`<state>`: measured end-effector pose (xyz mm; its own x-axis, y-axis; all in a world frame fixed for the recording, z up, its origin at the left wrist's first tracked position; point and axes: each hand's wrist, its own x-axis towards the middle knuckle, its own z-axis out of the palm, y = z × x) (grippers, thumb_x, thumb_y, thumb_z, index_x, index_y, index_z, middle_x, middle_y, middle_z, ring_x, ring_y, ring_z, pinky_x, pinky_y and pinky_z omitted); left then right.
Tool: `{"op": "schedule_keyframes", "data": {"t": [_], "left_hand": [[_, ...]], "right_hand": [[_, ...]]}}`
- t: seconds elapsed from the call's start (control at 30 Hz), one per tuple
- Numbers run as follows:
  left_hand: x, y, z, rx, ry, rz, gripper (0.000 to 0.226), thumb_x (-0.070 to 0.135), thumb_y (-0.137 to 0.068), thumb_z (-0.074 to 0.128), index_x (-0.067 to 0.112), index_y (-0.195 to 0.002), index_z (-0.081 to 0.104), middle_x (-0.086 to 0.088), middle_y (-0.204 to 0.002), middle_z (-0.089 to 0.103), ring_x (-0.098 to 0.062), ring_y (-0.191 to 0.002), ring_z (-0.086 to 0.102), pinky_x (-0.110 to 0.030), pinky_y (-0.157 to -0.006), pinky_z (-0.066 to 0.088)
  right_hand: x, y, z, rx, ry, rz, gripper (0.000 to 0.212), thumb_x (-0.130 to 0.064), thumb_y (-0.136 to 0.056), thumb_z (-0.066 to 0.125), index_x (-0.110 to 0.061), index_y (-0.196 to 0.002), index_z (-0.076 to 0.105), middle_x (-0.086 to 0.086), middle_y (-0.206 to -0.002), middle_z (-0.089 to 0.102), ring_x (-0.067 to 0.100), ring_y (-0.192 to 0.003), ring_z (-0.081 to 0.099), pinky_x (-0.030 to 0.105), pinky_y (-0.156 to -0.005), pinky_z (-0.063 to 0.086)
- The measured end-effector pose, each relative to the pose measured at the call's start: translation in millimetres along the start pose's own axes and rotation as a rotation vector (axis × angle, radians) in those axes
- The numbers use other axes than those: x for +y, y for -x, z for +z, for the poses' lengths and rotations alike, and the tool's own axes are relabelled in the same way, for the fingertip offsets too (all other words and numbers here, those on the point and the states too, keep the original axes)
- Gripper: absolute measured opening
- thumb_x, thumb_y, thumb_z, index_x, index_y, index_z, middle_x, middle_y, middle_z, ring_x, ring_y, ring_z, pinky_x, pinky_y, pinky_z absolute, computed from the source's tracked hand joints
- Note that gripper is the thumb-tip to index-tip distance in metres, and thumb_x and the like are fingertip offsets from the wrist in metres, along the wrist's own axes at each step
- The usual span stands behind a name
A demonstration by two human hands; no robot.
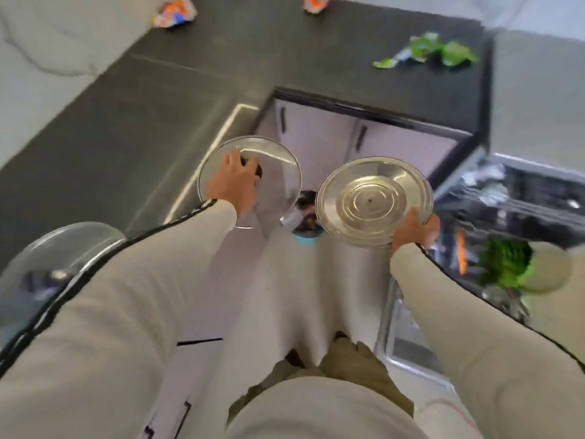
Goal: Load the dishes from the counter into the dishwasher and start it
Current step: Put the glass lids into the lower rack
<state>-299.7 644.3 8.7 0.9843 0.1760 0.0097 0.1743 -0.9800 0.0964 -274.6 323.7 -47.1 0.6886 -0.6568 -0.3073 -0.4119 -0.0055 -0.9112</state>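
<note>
My left hand (232,182) grips the black knob of a round glass lid (278,166) and holds it in the air in front of the counter's edge. My right hand (414,229) holds a round steel lid (370,201) by its near rim, tilted so its ringed face shows. To the right, the open dishwasher's dark rack (519,201) holds several blurred items. Another glass lid (69,245) lies on the counter at the lower left, partly behind my left sleeve.
The dark L-shaped counter (158,122) runs along the left and the back. On it lie an orange wrapper (174,12), a second one (316,1) and green wrappers (437,52). White cabinet doors (348,137) face me. A green brush (506,264) lies by the dishwasher.
</note>
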Motion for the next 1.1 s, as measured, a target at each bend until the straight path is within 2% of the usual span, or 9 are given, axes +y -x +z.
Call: {"op": "schedule_keyframes", "data": {"t": [0.07, 0.2, 0.3, 0.43, 0.5, 0.63, 0.83, 0.97, 1.1], "left_hand": [[59, 5, 19, -0.072, 0.002, 0.117, 0.044, 0.020, -0.093, 0.056, 0.015, -0.136, 0.047, -0.020, -0.132, 0.041, -0.039, -0.120, 0.044, -0.047, -0.087, 0.046], [166, 19, 61, -0.214, 0.010, 0.279, 0.045, 0.022, -0.092, 0.056, 0.017, -0.136, 0.046, -0.018, -0.136, 0.040, -0.038, -0.122, 0.042, -0.046, -0.092, 0.044], [234, 29, 92, -0.281, 0.021, 0.336, 0.043, 0.023, -0.095, 0.052, 0.019, -0.137, 0.045, -0.018, -0.138, 0.039, -0.037, -0.121, 0.044, -0.047, -0.093, 0.045], [306, 42, 123, -0.352, 0.009, 0.379, 0.046, 0.023, -0.097, 0.050, 0.020, -0.142, 0.039, -0.017, -0.136, 0.037, -0.038, -0.119, 0.046, -0.046, -0.094, 0.046], [333, 45, 136, -0.378, -0.012, 0.398, 0.047, 0.024, -0.098, 0.049, 0.020, -0.143, 0.038, -0.016, -0.136, 0.037, -0.036, -0.121, 0.043, -0.045, -0.093, 0.044], [362, 46, 168, -0.472, -0.005, 0.410, 0.046, 0.025, -0.098, 0.047, 0.020, -0.142, 0.037, -0.015, -0.134, 0.036, -0.034, -0.120, 0.044, -0.043, -0.092, 0.046], [398, 19, 225, -0.570, -0.093, 0.476, 0.055, 0.018, -0.093, 0.055, 0.018, -0.144, 0.036, -0.019, -0.139, 0.035, -0.036, -0.124, 0.042, -0.043, -0.097, 0.048], [422, 5, 264, -0.633, -0.189, 0.599, 0.065, 0.018, -0.087, 0.064, 0.018, -0.145, 0.034, -0.022, -0.144, 0.033, -0.038, -0.129, 0.040, -0.042, -0.096, 0.049], [454, -1, 304, -0.675, -0.209, 0.705, 0.074, 0.021, -0.085, 0.071, 0.020, -0.147, 0.031, -0.021, -0.145, 0.032, -0.038, -0.134, 0.036, -0.043, -0.099, 0.050]], "right_hand": [[13, -22, -55, 0.085, 0.062, 0.072, 0.035, -0.021, -0.097, 0.053, -0.009, -0.129, 0.057, 0.013, -0.128, 0.062, 0.030, -0.111, 0.059, 0.031, -0.086, 0.043], [51, -62, -145, 0.229, -0.015, 0.164, 0.030, -0.031, -0.087, 0.058, -0.020, -0.115, 0.061, 0.001, -0.105, 0.067, 0.027, -0.099, 0.064, 0.043, -0.091, 0.052], [67, -88, -199, 0.282, -0.039, 0.197, 0.028, -0.022, -0.093, 0.056, -0.016, -0.120, 0.060, 0.000, -0.101, 0.060, 0.025, -0.095, 0.059, 0.033, -0.083, 0.045], [77, -127, -249, 0.284, 0.026, 0.221, 0.035, -0.024, -0.097, 0.051, -0.014, -0.131, 0.054, 0.005, -0.106, 0.056, 0.023, -0.096, 0.053, 0.033, -0.084, 0.041], [85, -149, -262, 0.275, 0.096, 0.216, 0.034, -0.028, -0.097, 0.050, -0.013, -0.128, 0.054, 0.013, -0.111, 0.062, 0.032, -0.102, 0.059, 0.033, -0.082, 0.042], [100, -184, -271, 0.195, 0.348, 0.251, 0.033, -0.038, -0.098, 0.045, -0.015, -0.120, 0.050, 0.017, -0.104, 0.065, 0.040, -0.098, 0.062, 0.050, -0.089, 0.050], [132, -226, -256, 0.116, 0.725, 0.255, 0.028, -0.031, -0.101, 0.043, -0.009, -0.120, 0.043, 0.024, -0.106, 0.064, 0.041, -0.098, 0.063, 0.044, -0.078, 0.047], [158, -249, -244, 0.130, 0.757, 0.316, 0.022, -0.021, -0.099, 0.048, -0.008, -0.117, 0.046, 0.022, -0.110, 0.063, 0.039, -0.102, 0.062, 0.046, -0.084, 0.050], [189, -277, -252, 0.083, 0.818, 0.314, 0.010, -0.018, -0.097, 0.052, -0.010, -0.102, 0.049, 0.018, -0.106, 0.059, 0.039, -0.098, 0.060, 0.044, -0.077, 0.046]]}}
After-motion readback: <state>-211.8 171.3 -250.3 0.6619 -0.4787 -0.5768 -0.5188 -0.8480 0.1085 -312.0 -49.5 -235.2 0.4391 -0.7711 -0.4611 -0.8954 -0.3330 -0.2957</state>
